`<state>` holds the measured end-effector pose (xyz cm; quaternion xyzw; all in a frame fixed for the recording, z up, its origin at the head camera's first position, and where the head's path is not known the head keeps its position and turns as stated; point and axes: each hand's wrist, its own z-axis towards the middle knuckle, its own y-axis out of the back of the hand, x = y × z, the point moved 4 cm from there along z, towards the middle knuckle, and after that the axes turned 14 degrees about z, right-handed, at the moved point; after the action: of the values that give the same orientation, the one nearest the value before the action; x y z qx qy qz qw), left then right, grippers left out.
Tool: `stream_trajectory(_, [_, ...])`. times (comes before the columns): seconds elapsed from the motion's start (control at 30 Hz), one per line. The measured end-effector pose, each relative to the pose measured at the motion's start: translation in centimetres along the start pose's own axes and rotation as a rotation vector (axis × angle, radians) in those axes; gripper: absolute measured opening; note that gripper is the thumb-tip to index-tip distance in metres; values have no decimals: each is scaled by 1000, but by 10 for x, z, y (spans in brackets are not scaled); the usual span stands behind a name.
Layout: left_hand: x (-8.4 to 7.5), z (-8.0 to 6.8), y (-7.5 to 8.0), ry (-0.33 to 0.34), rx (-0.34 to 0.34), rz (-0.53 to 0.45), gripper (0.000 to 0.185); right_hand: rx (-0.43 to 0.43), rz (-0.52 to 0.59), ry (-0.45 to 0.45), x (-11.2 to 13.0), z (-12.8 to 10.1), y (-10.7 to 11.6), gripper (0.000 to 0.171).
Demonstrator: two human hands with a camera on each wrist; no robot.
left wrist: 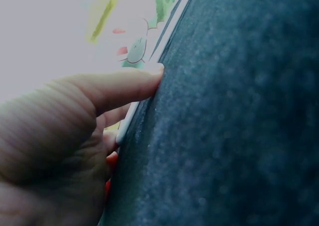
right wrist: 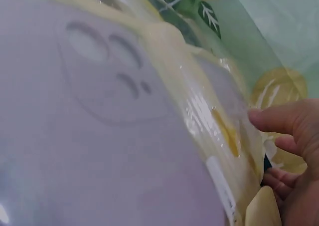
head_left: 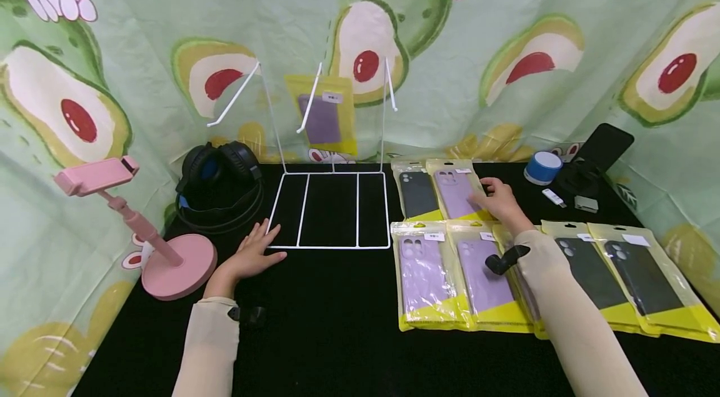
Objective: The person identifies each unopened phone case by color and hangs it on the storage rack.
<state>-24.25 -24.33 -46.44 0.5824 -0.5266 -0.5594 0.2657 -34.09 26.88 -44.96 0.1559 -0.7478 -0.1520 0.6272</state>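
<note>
We see even, bright light in the head view with bowed edges; both wrist views blur heavily

The wire rack is set at table centre; headphones at nine o'clock, packaged cases at three o'clock.

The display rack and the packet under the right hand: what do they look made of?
Display rack: thin white-coated wire, probably metal, judging by its slim rigid rods. Purple phone case packet under the right hand: clear glossy plastic film with yellow edging, showing glare and wrinkles; the case inside looks matte, maybe silicone.
</note>
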Motion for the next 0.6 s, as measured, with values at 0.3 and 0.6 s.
stream_trajectory(0.3, [0, -1, -1, 15, 11, 8, 71, 74, 29, -8, -6, 5, -6, 55])
stream_trajectory(0.6, [1, 1, -1, 8, 7, 3, 71, -42, 122, -10, -9, -1, -3, 31])
